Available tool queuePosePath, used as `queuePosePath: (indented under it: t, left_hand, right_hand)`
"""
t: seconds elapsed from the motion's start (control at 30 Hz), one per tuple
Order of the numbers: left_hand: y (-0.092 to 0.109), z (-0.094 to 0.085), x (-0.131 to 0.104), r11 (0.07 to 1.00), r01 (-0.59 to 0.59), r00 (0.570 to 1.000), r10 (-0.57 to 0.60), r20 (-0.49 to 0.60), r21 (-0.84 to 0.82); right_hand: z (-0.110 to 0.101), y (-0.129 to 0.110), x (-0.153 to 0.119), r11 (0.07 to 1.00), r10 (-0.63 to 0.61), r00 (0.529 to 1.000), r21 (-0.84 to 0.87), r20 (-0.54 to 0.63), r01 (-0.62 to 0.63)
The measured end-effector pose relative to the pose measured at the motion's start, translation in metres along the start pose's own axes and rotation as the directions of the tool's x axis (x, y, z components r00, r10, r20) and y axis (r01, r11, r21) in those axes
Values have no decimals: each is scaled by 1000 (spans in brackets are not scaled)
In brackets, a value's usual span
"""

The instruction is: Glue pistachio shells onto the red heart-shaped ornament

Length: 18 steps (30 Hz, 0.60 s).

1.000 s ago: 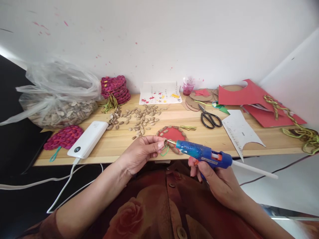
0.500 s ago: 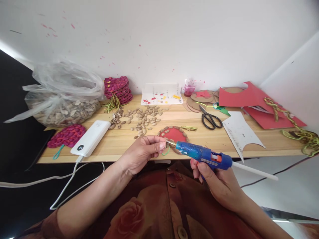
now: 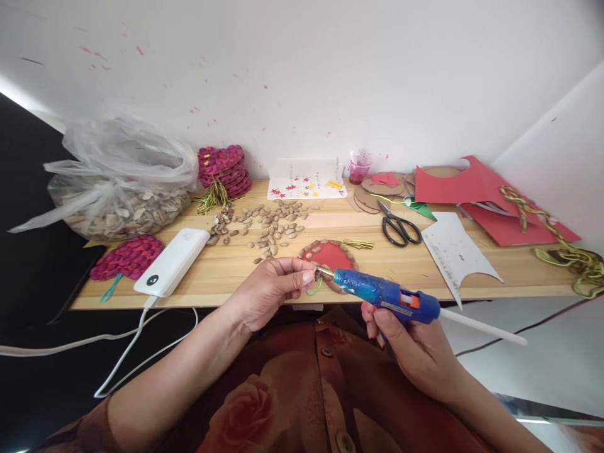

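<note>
The wooden tabletop (image 3: pixel 226 274), across the middle of the frame, has its left end slightly further right than a second ago. Right of centre, the blue glue gun (image 3: pixel 387 296) points left, its front smeared glossy turquoise, a white stick jutting from its rear. The right hand (image 3: pixel 415 352), lower right, is wrapped around its handle, thumb along the near side. The left hand (image 3: pixel 271 292), just below centre, reaches from the lower left, thumb and fingers pinched closed on a shell. Beyond, a red disc (image 3: pixel 325 253) lies rimmed with shells. The pinched brown shell (image 3: pixel 317 275), partly hidden by fingertips, is now overlapped by the metal nozzle (image 3: pixel 325 272), which a second ago was at its edge.
</note>
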<state>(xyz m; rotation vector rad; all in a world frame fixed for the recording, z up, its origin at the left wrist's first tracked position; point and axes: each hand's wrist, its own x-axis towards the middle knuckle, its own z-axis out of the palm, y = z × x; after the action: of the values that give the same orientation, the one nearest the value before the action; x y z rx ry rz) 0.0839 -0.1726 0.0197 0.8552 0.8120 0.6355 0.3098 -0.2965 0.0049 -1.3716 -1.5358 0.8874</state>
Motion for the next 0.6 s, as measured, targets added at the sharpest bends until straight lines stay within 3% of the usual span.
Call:
queuePosePath:
  t: [0.6]
  left_hand:
    - [1, -1, -1, 1000, -6, 1000, 6, -16, 4]
  right_hand:
    - [-2, -2, -1, 1000, 5, 1000, -12, -16, -6]
